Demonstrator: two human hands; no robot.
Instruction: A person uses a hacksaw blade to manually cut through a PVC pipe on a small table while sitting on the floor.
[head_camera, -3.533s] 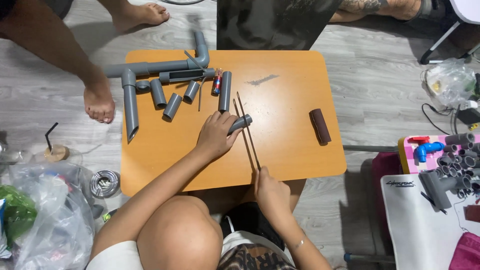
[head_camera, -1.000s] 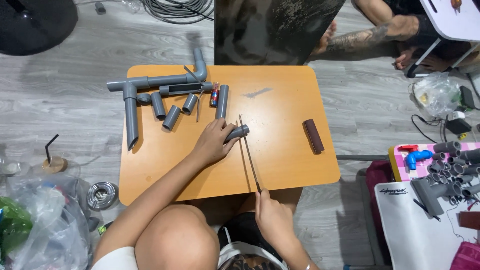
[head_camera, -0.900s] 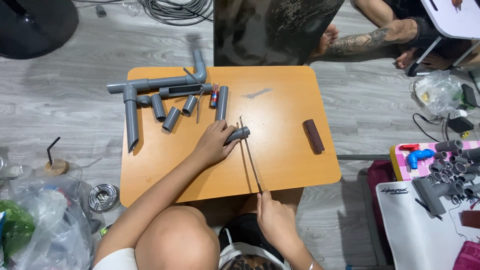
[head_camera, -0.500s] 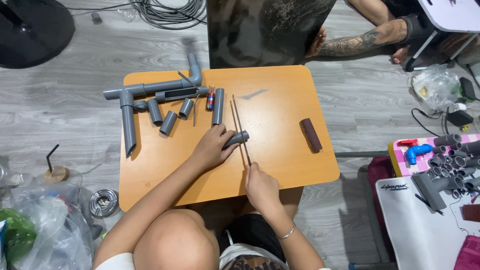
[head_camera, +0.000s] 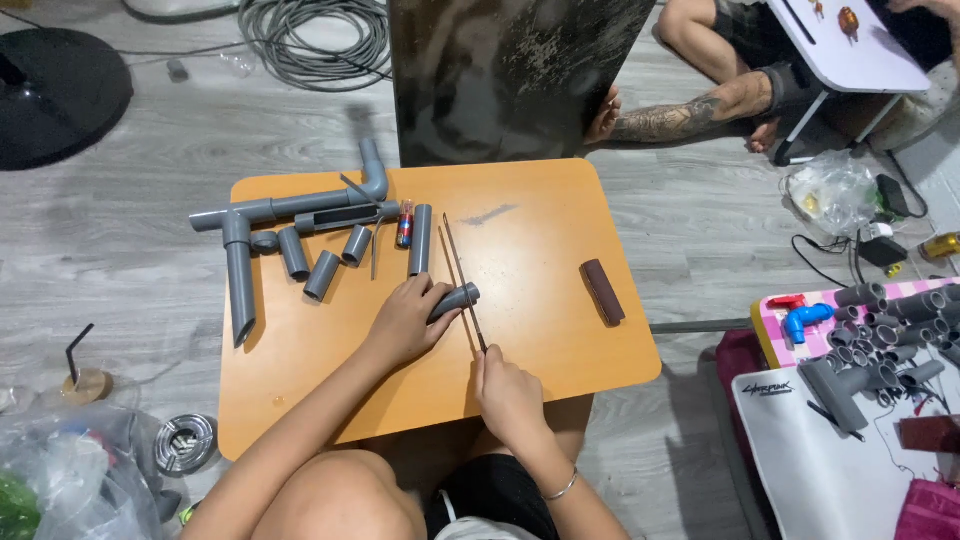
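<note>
My left hand (head_camera: 407, 320) presses a short grey pipe piece (head_camera: 458, 298) flat on the orange table (head_camera: 520, 260). My right hand (head_camera: 508, 391) grips the near end of a thin hacksaw blade (head_camera: 460, 275) that runs away from me across the end of that pipe. A longer grey pipe (head_camera: 420, 240) lies upright on the table just behind my left hand.
A grey pipe assembly with a tee and elbow (head_camera: 290, 210), several short pipe pieces (head_camera: 322, 276) and a small red tube (head_camera: 405, 223) lie at the table's back left. A dark brown block (head_camera: 603, 292) rests at right. Another person's legs (head_camera: 700, 100) and a tray of grey fittings (head_camera: 880, 330) are nearby.
My right hand has pushed the blade forward from the table's near edge, so the blade reaches farther up the table. My left hand kept the pipe piece in place.
</note>
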